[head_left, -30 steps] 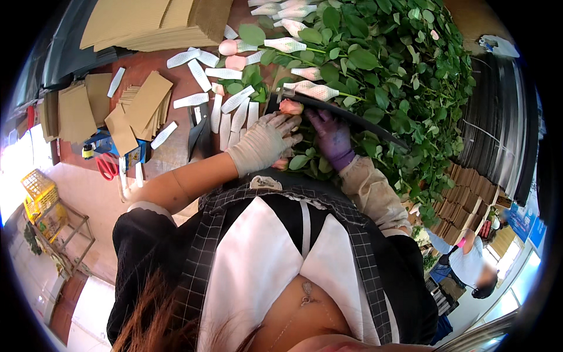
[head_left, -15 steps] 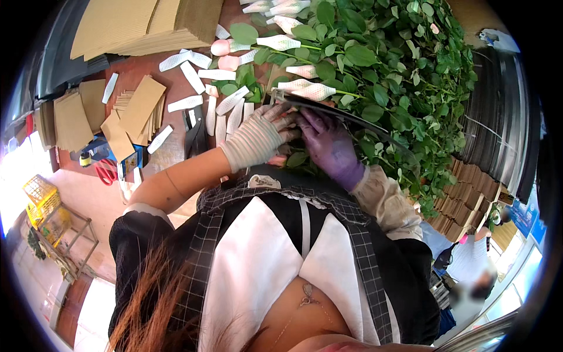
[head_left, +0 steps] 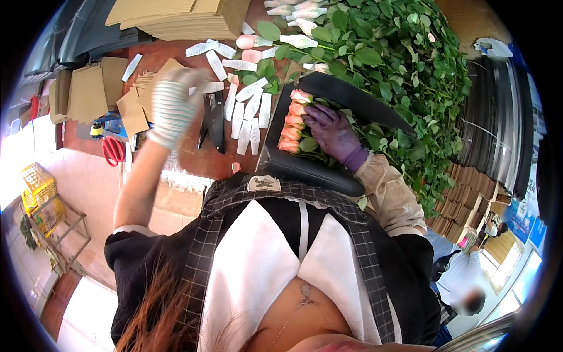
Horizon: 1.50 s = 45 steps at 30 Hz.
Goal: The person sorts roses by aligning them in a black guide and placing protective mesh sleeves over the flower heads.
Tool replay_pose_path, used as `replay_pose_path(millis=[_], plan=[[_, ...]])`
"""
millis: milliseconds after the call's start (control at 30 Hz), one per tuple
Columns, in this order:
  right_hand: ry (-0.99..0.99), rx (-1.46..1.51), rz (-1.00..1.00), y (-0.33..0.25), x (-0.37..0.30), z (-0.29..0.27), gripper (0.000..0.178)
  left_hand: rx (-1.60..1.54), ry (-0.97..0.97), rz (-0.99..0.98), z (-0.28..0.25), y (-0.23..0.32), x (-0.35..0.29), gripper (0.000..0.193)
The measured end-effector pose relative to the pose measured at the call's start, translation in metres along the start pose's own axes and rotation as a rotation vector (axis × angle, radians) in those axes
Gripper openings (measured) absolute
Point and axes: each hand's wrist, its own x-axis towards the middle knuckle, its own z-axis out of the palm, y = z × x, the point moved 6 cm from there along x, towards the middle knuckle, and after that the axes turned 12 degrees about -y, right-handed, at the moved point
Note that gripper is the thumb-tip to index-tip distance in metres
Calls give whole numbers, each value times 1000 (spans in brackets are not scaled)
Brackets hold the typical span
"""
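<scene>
My right hand (head_left: 333, 134), in a purple glove, is closed over a row of pink roses (head_left: 291, 126) just below their heads. The roses lie on a black wrapping sheet (head_left: 287, 167), whose far flap (head_left: 358, 97) stands up behind the hand. Away to the left, my left hand (head_left: 173, 105) wears a white-and-grey striped glove and hovers near cut cardboard pieces (head_left: 132, 111). Motion smears its fingers. White mesh flower sleeves (head_left: 251, 88) and black-handled shears (head_left: 214, 123) lie between my hands.
Leafy rose stems (head_left: 399, 76) are heaped at the far right, some with sleeved heads. Behind stands a cardboard stack (head_left: 182, 23). Red-handled scissors (head_left: 113, 151) lie at the table's left edge. Black sheets (head_left: 492, 117) are piled at right. A person (head_left: 463, 276) is in the lower right background.
My left hand has left the black sheet and swung left toward the cardboard. The sheet now lies spread, showing the pink rose heads. My right hand has moved from the sheet's edge onto the roses.
</scene>
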Motion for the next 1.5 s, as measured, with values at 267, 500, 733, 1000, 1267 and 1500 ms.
replay_pose_path(millis=[267, 500, 733, 1000, 1267, 1500], plan=[[-56, -13, 489, 36, 3, -2, 28, -89, -761, 305, 157, 135, 32, 41], [116, -119, 466, 41, 21, 17, 13, 13, -873, 159, 175, 125, 24, 48], [-33, -38, 528, 45, 23, 22, 15, -27, -833, 215, 192, 116, 18, 41], [-28, 3, 441, 40, 21, 8, 14, -314, -747, 102, 200, 106, 11, 41], [44, 362, 282, 11, -1, -52, 30, -145, -299, 77, 71, 42, 23, 21], [228, 422, 403, 5, -64, -100, 28, 596, 193, -181, -139, -224, 43, 54]])
